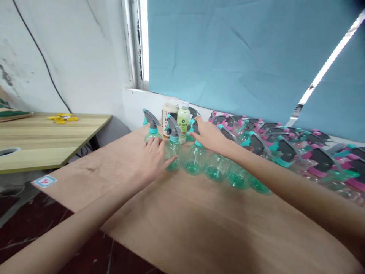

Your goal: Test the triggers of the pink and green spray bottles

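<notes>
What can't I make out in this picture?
All in the head view:
Leftmost sprayer: lower body hidden by the left hand.
Right hand: its own back hides some fingers, so its grip is unclear.
Beige container: partly covered by the second sprayer.
Drink bottle: label's print too small.
Green-and-tan thing: cut off by the left edge.

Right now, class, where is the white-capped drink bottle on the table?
In the head view, the white-capped drink bottle stands near the middle, just right of the cream lidded cup and left of the right hand.
</notes>
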The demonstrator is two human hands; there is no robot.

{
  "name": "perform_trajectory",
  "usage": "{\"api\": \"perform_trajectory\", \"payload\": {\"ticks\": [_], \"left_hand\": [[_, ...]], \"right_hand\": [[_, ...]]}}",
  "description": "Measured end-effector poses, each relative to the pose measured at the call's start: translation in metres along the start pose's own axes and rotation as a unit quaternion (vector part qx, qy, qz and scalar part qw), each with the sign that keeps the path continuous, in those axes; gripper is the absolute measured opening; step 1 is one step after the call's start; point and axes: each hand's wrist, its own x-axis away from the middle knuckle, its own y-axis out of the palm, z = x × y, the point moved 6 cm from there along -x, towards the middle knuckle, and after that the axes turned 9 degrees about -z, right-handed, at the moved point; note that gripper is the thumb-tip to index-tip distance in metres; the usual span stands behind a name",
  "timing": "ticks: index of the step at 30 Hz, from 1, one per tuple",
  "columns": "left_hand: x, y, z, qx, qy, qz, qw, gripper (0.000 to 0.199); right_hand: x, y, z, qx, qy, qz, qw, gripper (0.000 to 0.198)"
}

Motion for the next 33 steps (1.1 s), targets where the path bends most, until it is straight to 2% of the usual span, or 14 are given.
{"api": "perform_trajectory", "payload": {"ticks": [5,8,10,13,16,17,21,25,29,31,33], "left_hand": [[-0.004,-0.003,0.004,-0.013,-0.004,0.008,1.000,0.050],[0.013,-0.019,0.016,0.028,-0.005,0.062,0.998,0.053],[0.034,-0.029,0.034,0.097,0.029,0.081,0.992,0.048],[0.067,-0.027,0.072,0.211,0.070,0.011,0.975,0.054],[0.091,-0.009,0.114,0.253,0.078,-0.097,0.959,0.078],[0.095,-0.005,0.127,0.256,0.086,-0.106,0.957,0.085],[0.093,0.004,0.170,0.295,0.125,-0.117,0.940,0.091],[0.083,0.011,0.208,0.371,0.152,-0.182,0.898,0.081],[0.072,0.023,0.250,0.418,0.173,-0.230,0.861,0.081],[0.067,0.031,0.275,0.430,0.193,-0.240,0.849,0.085],[0.063,0.039,0.301,0.437,0.230,-0.249,0.833,0.086]], "right_hand": [[0.009,-0.004,-0.005,-0.029,-0.027,-0.014,0.999,0.049],[0.028,-0.009,-0.007,-0.048,-0.030,-0.021,0.998,0.049],[0.048,-0.014,-0.009,-0.054,-0.032,-0.024,0.998,0.050],[0.085,-0.022,-0.014,-0.054,-0.045,-0.043,0.997,0.048],[0.124,-0.034,-0.012,-0.095,-0.052,-0.061,0.992,0.049],[0.136,-0.038,-0.009,-0.114,-0.056,-0.074,0.989,0.051],[0.183,-0.054,0.023,-0.231,-0.084,-0.130,0.961,0.072],[0.232,-0.062,0.082,-0.325,-0.088,-0.116,0.934,0.094],[0.272,-0.042,0.135,-0.412,-0.024,-0.092,0.906,0.093],[0.284,-0.034,0.148,-0.452,-0.002,-0.051,0.891,0.093],[0.290,-0.031,0.157,-0.497,0.032,-0.001,0.867,0.082]]}}
